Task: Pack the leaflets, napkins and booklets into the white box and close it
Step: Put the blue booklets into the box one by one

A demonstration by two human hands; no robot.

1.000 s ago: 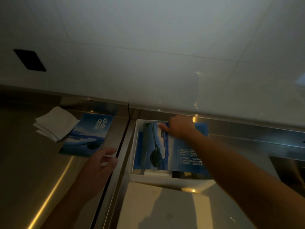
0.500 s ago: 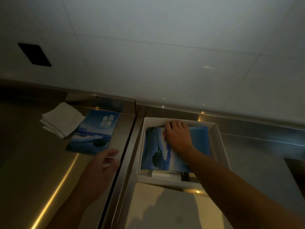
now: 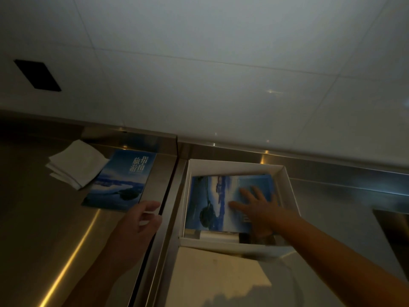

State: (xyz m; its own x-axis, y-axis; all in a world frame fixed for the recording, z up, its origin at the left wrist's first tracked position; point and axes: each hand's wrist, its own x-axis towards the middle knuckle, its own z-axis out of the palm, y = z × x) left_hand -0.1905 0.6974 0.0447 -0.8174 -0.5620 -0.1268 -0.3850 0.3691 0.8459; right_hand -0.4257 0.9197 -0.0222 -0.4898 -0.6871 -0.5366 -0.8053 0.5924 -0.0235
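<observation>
An open white box [image 3: 234, 166] stands on the steel counter right of the seam. A blue booklet [image 3: 212, 200] lies flat inside it, and my right hand [image 3: 256, 209] rests on the booklet with fingers spread. Left of the seam lies a second blue booklet [image 3: 124, 180] with white characters on its cover. A stack of white napkins [image 3: 75, 165] sits beside it, partly under its corner. My left hand [image 3: 137, 224] hovers near that booklet's front corner, fingers loosely curled, with something small and white showing between them.
The box's lid [image 3: 217, 278] lies flat in front of the box. The steel counter [image 3: 33, 229] has a raised back ledge under a white tiled wall. A dark seam [image 3: 163, 202] splits the two counter sections. A dark recess [image 3: 394, 229] sits at far right.
My right hand laid the booklet flat in the box, then slid back toward me with fingers spread. My left hand barely moved.
</observation>
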